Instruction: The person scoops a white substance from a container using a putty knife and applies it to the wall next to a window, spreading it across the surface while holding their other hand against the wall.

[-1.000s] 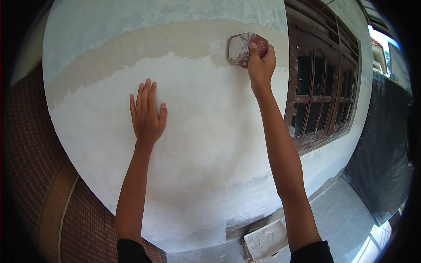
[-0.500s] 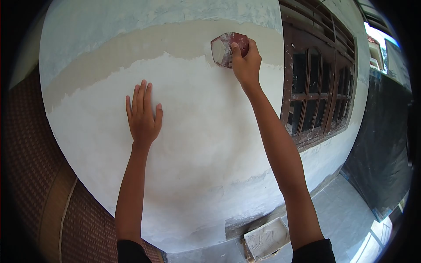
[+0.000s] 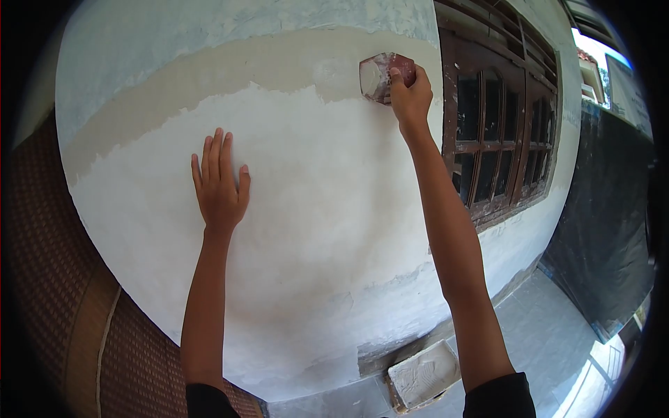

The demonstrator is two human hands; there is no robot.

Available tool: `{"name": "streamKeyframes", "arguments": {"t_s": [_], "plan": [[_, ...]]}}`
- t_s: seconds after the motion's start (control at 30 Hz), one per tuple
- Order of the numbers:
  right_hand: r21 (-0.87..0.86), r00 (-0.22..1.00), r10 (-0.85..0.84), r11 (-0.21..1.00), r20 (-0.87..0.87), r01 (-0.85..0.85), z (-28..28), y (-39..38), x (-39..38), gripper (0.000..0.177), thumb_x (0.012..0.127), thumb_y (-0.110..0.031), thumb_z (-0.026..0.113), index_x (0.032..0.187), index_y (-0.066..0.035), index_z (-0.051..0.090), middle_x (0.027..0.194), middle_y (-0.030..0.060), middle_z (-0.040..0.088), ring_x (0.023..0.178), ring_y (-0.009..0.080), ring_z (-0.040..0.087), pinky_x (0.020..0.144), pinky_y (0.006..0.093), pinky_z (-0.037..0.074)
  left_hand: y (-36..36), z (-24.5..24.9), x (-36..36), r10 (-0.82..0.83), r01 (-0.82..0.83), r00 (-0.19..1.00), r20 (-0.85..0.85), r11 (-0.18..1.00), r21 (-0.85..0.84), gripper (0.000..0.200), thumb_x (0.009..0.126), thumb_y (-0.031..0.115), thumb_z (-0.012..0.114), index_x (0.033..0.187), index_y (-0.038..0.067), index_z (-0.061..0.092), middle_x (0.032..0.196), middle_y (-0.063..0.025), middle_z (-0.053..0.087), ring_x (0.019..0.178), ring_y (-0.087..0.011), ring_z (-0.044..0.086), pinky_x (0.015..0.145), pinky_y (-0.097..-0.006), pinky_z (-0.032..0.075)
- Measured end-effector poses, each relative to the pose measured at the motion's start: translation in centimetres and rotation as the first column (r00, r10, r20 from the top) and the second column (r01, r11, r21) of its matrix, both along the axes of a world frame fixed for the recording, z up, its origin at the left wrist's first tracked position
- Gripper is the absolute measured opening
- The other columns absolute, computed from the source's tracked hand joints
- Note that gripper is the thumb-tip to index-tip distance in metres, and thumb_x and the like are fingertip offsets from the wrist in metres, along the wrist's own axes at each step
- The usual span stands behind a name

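My right hand grips a dark red, flat putty scraper with whitish putty smeared over its left part. The scraper lies against the upper wall, on a beige band just left of the window. Below that band the wall is coated white, with a ragged border between the two. My left hand rests on the white coat, fingers stretched out and thumb apart, holding nothing. Whether the whole palm touches the wall cannot be seen.
A brown wooden window with dark panes is at the right. On the grey tiled floor by the wall's foot stands a tray of putty. Woven panels line the left side, and a dark sheet hangs far right.
My right hand has slid the scraper rightward along the beige band, toward the window. A pale smear shows on the band left of it. My left hand stays flat on the wall.
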State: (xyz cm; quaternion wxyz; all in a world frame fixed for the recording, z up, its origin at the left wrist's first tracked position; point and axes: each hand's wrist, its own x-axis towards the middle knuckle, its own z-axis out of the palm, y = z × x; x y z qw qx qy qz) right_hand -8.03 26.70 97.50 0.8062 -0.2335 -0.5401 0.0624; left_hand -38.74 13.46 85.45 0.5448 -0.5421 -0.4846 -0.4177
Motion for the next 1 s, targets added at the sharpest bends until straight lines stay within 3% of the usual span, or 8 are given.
{"name": "streamKeyframes", "arguments": {"t_s": [0.13, 0.2, 0.33, 0.57, 0.63, 0.77, 0.87, 1.0], "plan": [[-0.013, 0.975, -0.053, 0.999, -0.216, 0.051, -0.3, 0.1, 2.8, 0.032, 0.092, -0.013, 0.066, 0.117, 0.005, 0.060, 0.106, 0.0175, 0.070, 0.095, 0.0250, 0.069, 0.087, 0.0351, 0.052, 0.2, -0.1, 0.1, 0.007, -0.007, 1.000, -0.004, 1.000, 0.008, 0.059, 0.094, 0.016, 0.050, 0.152, 0.010, 0.037, 0.158, -0.0066, 0.036, 0.149, -0.0255, 0.029, 0.122, -0.0514, 0.014], [0.114, 0.957, 0.233, 0.970, -0.174, -0.215, -0.3, 0.8, 2.0, 0.032, 0.093, -0.015, 0.066, 0.118, 0.005, 0.060, 0.105, 0.0165, 0.069, 0.094, 0.0230, 0.068, 0.087, 0.0343, 0.052, 0.2, -0.1, 0.2, 0.031, -0.031, 1.000, 0.002, 0.999, 0.037, 0.058, 0.094, 0.018, 0.053, 0.150, 0.010, 0.041, 0.156, -0.0063, 0.040, 0.147, -0.0251, 0.032, 0.121, -0.0510, 0.018], [0.044, 0.998, -0.016, 0.999, 0.064, 0.014, -0.8, -0.2, 0.2, 0.032, 0.092, -0.014, 0.066, 0.119, 0.003, 0.060, 0.106, 0.0178, 0.069, 0.096, 0.0244, 0.067, 0.091, 0.0357, 0.051, 0.2, 0.0, 0.0, 0.030, -0.030, 0.999, -0.009, 0.999, 0.029, 0.058, 0.094, 0.018, 0.052, 0.150, 0.010, 0.040, 0.156, -0.0064, 0.040, 0.147, -0.0252, 0.032, 0.121, -0.0510, 0.017], [-0.040, 0.937, 0.050, 0.997, -0.346, -0.068, -1.1, 0.9, 4.4, 0.031, 0.092, -0.011, 0.065, 0.119, 0.004, 0.059, 0.104, 0.0152, 0.068, 0.088, 0.0220, 0.067, 0.078, 0.0317, 0.054, 0.2, -0.1, 0.2, 0.054, -0.053, 0.999, -0.006, 0.998, 0.042, 0.058, 0.094, 0.019, 0.051, 0.150, 0.009, 0.040, 0.156, -0.0069, 0.040, 0.147, -0.0255, 0.033, 0.121, -0.0507, 0.018], [0.093, 0.925, 0.319, 0.947, -0.205, -0.306, -0.9, 1.5, 2.6, 0.033, 0.093, -0.013, 0.066, 0.121, 0.003, 0.059, 0.107, 0.0145, 0.068, 0.092, 0.0211, 0.066, 0.083, 0.0328, 0.053, 0.3, -0.1, 0.3, 0.054, -0.053, 0.999, -0.010, 0.998, 0.037, 0.058, 0.094, 0.019, 0.050, 0.150, 0.009, 0.040, 0.157, -0.0070, 0.040, 0.147, -0.0256, 0.033, 0.121, -0.0506, 0.017], [0.034, 0.993, 0.118, 0.992, 0.013, -0.118, -0.6, -0.5, 0.1, 0.036, 0.093, -0.016, 0.067, 0.122, 0.004, 0.059, 0.111, 0.0172, 0.068, 0.099, 0.0254, 0.067, 0.091, 0.0362, 0.050, 0.3, 0.0, 0.0, 0.054, -0.053, 0.999, -0.011, 0.998, 0.034, 0.058, 0.094, 0.019, 0.050, 0.150, 0.009, 0.040, 0.156, -0.0071, 0.040, 0.147, -0.0258, 0.033, 0.121, -0.0505, 0.017], [-0.127, 0.985, 0.034, 0.990, -0.170, -0.056, -0.6, 0.3, 2.6, 0.035, 0.091, -0.013, 0.066, 0.121, 0.004, 0.059, 0.111, 0.0196, 0.069, 0.102, 0.0277, 0.068, 0.091, 0.0364, 0.051, 0.3, -0.1, 0.0, 0.057, -0.057, 0.998, -0.010, 0.998, 0.033, 0.058, 0.094, 0.019, 0.050, 0.150, 0.009, 0.041, 0.156, -0.0071, 0.040, 0.147, -0.0257, 0.032, 0.121, -0.0505, 0.017], [-0.021, 0.940, 0.121, 0.991, -0.320, -0.135, -1.0, 2.2, 4.1, 0.037, 0.092, -0.014, 0.066, 0.122, 0.005, 0.058, 0.110, 0.0199, 0.069, 0.102, 0.0274, 0.068, 0.091, 0.0358, 0.050, 0.4, -0.1, 0.2, 0.064, -0.064, 0.998, -0.004, 0.997, 0.044, 0.058, 0.094, 0.019, 0.051, 0.150, 0.009, 0.041, 0.156, -0.0071, 0.040, 0.147, -0.0256, 0.032, 0.121, -0.0506, 0.017]]}}
